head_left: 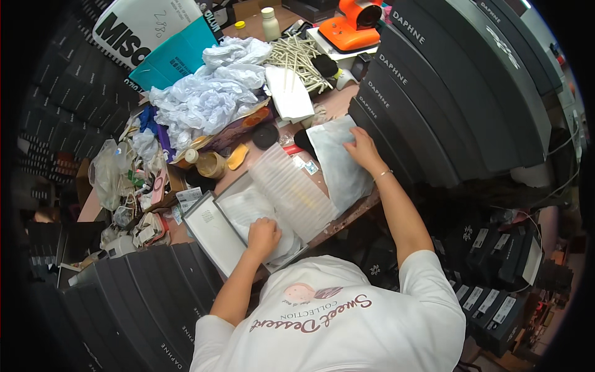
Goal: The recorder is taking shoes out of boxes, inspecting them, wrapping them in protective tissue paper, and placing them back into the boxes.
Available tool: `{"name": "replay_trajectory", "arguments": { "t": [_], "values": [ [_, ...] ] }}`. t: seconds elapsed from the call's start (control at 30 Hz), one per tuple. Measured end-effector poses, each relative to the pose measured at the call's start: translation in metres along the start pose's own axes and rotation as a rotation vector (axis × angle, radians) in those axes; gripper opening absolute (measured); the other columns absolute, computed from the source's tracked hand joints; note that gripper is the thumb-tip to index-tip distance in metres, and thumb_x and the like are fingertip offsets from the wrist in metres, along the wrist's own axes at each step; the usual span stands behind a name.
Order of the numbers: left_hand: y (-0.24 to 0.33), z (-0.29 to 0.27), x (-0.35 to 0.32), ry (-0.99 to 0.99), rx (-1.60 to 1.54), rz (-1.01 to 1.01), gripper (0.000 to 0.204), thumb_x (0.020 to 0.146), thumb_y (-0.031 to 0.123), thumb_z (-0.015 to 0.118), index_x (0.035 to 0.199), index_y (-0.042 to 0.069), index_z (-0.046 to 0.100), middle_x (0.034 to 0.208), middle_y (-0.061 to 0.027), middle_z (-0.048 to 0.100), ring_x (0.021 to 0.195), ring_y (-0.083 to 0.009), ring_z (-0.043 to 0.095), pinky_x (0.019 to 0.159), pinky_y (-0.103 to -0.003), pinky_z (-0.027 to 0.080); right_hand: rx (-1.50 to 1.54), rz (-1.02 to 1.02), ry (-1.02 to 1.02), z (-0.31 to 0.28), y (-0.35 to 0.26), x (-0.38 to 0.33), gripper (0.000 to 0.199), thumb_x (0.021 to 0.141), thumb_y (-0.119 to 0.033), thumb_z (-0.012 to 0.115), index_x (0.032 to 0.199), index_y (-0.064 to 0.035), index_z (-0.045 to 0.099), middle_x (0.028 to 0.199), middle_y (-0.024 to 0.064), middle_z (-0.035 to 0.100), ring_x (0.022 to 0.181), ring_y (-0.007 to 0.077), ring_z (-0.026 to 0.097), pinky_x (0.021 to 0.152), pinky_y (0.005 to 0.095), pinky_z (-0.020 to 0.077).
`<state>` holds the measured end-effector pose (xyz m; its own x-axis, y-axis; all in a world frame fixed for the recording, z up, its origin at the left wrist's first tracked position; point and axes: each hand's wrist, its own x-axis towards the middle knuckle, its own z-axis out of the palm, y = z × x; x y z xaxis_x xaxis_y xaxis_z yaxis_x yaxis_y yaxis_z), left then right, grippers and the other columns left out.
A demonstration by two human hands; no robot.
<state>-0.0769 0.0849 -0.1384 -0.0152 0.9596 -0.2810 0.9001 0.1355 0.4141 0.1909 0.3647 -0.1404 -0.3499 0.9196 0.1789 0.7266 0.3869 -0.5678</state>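
Observation:
An open grey box (224,209) sits at the table's near edge with white wrapped contents (245,209) inside. My left hand (264,237) rests on those contents with its fingers curled in; what they grip, if anything, is hidden under them. A translucent ribbed sheet (296,189) lies across the box's right side and onto the table. Over to the right, my right hand (364,150) lies on a white, thin sheet or bag (341,167), thumb and fingers apart. A pale tray-like lid (214,234) stands against the box's left side.
Tall stacks of black shoeboxes (427,93) rise at the right, with more (142,285) at lower left. Behind the box are crumpled white paper (211,93), a pile of pale sticks (297,59), an orange device (350,28), a jar (211,164) and a black round lid (265,136).

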Motion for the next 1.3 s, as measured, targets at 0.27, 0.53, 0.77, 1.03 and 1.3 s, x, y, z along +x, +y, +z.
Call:
{"name": "replay_trajectory", "arguments": {
  "t": [0.27, 0.53, 0.77, 1.03, 1.3],
  "values": [
    [0.018, -0.044, -0.044, 0.291, -0.498, 0.051, 0.012, 0.080, 0.011, 0.064, 0.085, 0.001, 0.060, 0.087, -0.0143, 0.060, 0.083, -0.0326, 0.059, 0.072, -0.037, 0.047, -0.430, -0.029, -0.137, 0.016, -0.011, 0.077, 0.012, 0.084, -0.003, 0.049, 0.086, -0.0034, 0.061, 0.095, 0.0162, 0.058, 0.086, 0.0365, 0.061, 0.075, 0.0422, 0.0512],
    [0.062, -0.072, 0.003, 0.308, -0.722, 0.167, 0.081, 0.072, 0.015, 0.078, 0.138, 0.005, 0.032, 0.128, -0.0149, 0.042, 0.091, -0.0192, 0.059, 0.072, -0.028, 0.050, 0.396, -0.110, -0.097, -0.139, -0.108, -0.059, 0.006, 0.085, 0.001, 0.054, 0.088, 0.0021, 0.059, 0.087, 0.0107, 0.058, 0.072, 0.0177, 0.057, 0.063, 0.0272, 0.0469],
    [0.167, -0.084, 0.020, 0.340, -1.361, 0.336, 0.088, 0.075, 0.011, 0.074, 0.144, 0.007, 0.019, 0.116, -0.0104, 0.048, 0.075, -0.0103, 0.054, 0.068, -0.024, 0.047, 0.524, -0.341, -0.025, -0.197, -0.200, -0.114, 0.007, 0.085, 0.002, 0.058, 0.091, 0.0001, 0.060, 0.091, 0.0088, 0.062, 0.080, 0.0166, 0.059, 0.070, 0.0257, 0.0472],
    [0.141, -0.140, -0.031, 0.194, -1.928, 0.359, 0.026, 0.090, 0.006, 0.055, 0.116, 0.002, 0.052, 0.098, -0.0035, 0.056, 0.083, -0.0077, 0.054, 0.074, -0.023, 0.045, 0.694, -0.479, -0.024, -0.185, -0.250, -0.095, 0.008, 0.083, 0.003, 0.060, 0.090, 0.0016, 0.060, 0.088, 0.0089, 0.061, 0.077, 0.0162, 0.058, 0.067, 0.0243, 0.0470],
    [0.101, -0.135, -0.072, 0.649, -1.117, 0.516, 0.061, 0.077, -0.007, 0.065, 0.133, 0.003, 0.044, 0.101, -0.0035, 0.054, 0.085, -0.0117, 0.054, 0.074, -0.024, 0.047, 0.650, -0.745, -0.288, -0.143, -0.316, -0.090, 0.013, 0.077, 0.004, 0.064, 0.089, 0.0009, 0.060, 0.077, 0.0104, 0.061, 0.069, 0.0212, 0.060, 0.061, 0.0279, 0.0468]
  ]
}}
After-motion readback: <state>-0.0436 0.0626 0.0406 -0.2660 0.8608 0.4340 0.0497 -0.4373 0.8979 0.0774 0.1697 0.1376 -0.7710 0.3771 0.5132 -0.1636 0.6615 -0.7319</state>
